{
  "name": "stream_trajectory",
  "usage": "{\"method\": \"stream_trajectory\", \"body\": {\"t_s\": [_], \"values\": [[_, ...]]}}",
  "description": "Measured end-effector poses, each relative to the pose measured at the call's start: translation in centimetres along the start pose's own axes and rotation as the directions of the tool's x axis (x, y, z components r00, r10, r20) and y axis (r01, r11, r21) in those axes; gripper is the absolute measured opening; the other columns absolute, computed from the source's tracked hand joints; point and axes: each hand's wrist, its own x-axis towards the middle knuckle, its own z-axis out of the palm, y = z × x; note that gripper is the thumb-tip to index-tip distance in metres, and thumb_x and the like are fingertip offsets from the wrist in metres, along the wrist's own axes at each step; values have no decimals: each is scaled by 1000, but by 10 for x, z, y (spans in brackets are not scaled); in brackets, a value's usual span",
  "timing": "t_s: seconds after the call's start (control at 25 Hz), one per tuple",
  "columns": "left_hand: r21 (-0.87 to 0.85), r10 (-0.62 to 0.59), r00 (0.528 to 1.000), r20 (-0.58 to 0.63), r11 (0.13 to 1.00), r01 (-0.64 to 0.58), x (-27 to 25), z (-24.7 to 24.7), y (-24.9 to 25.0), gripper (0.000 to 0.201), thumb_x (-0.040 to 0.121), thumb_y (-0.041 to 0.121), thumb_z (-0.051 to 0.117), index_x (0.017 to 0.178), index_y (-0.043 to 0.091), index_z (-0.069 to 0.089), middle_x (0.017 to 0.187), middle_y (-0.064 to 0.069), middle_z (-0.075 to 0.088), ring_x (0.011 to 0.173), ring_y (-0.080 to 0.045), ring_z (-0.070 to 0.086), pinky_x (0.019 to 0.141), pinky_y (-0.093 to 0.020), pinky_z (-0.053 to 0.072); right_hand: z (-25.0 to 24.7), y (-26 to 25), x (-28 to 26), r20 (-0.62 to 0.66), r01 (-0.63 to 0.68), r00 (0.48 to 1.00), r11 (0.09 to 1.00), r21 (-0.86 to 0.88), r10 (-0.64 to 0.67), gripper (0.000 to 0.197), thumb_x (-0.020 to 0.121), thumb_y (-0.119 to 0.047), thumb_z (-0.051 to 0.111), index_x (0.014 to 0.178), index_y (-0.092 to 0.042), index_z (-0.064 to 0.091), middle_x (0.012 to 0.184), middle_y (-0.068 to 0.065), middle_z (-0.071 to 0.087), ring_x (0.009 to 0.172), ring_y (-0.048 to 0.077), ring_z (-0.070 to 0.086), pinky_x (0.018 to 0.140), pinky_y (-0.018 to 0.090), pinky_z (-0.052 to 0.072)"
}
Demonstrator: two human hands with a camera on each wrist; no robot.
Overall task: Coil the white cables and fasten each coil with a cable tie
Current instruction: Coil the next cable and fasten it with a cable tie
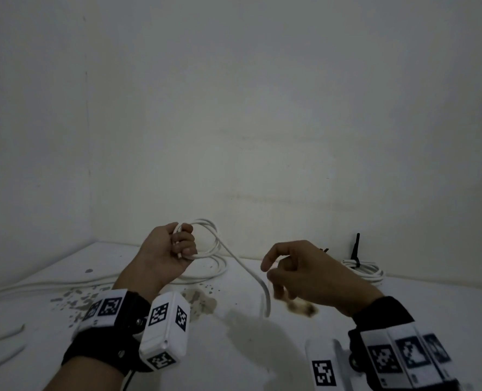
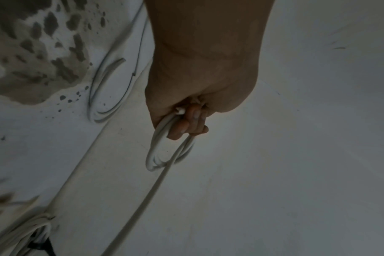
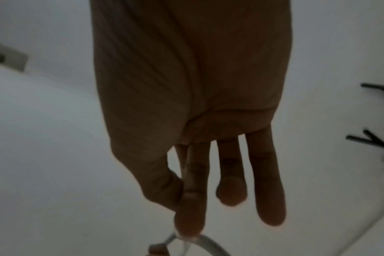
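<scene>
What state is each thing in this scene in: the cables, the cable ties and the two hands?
Cable in hand: partly coiled, its tail trailing down to the table.
Left hand: gripping the loops.
Right hand: fingers straight, touching the tail.
Far coil: coiled, already tied.
Black tie: fastened, its end sticking up.
Loose cables: uncoiled on the table.

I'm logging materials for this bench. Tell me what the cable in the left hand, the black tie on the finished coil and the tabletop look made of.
Cable: a smooth white plastic-looking jacket with a dull sheen, bending into soft loops in the left hand.
Black tie: probably stiff nylon-like plastic, since its tail stands upright from the finished coil.
Tabletop: hard, white, matte, stained brown; the material is unclear.
</scene>
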Motion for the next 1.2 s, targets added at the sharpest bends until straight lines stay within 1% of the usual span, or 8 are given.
{"method": "stream_trajectory", "body": {"t_s": [0.2,0.4,0.52,0.72,0.8,0.92,1.04,1.2], "values": [[105,26,999,27,994,-28,-2,19,-6,46,106,33,22,72,14,46,44,8,32,31,-9,27,36,-16,33,13,11,6,-14,131,991,974,-186,-136,68,83,-11,70,126,-57,44,88,-4,61,59,5,61,57,16,51],[80,45,998,42,996,-49,-6,26,-7,45,106,34,22,72,14,45,46,8,34,31,-9,28,38,-16,34,27,29,18,-112,-61,994,929,-364,21,20,89,-46,64,106,-37,58,86,-3,64,75,14,63,66,28,49],[10,82,996,30,997,-83,-7,25,-3,46,105,34,22,72,13,45,47,7,35,33,-9,29,37,-16,33,24,40,17,-19,-187,982,940,-285,190,28,92,-53,59,82,-29,69,72,-10,58,59,7,55,54,24,45],[-93,166,985,-43,981,-170,-1,16,-5,47,106,34,19,73,13,45,46,7,35,34,-9,29,45,-20,32,7,27,9,-175,-106,980,992,-75,91,5,95,-28,64,97,-26,68,76,7,73,50,11,65,51,32,57],[-116,191,979,-71,973,-198,1,12,-6,47,107,33,19,73,13,45,46,7,35,34,-10,29,52,-21,27,2,20,5,-206,25,978,999,-28,-30,18,97,-18,62,107,-32,62,76,11,73,45,10,63,46,27,52],[-164,195,977,-82,965,-207,0,7,-5,46,107,32,19,73,13,44,48,6,34,35,-11,30,56,-22,26,-4,10,1,-123,96,989,993,65,-87,19,100,-12,54,102,-26,67,80,8,74,49,17,65,48,23,49],[-192,196,979,-60,960,-204,-2,6,-3,44,107,30,19,75,13,44,52,4,36,38,-12,31,58,-23,28,-2,9,-2,92,3,996,990,142,-16,29,94,-2,56,111,-23,67,99,-2,77,79,27,75,62,32,59],[-188,178,984,-33,965,-181,-4,8,-4,42,107,28,20,76,13,44,55,3,38,41,-12,32,60,-23,31,1,9,0,-120,85,989,996,20,-82,17,86,-32,76,98,-22,72,84,-5,76,64,21,73,57,32,57]]}}
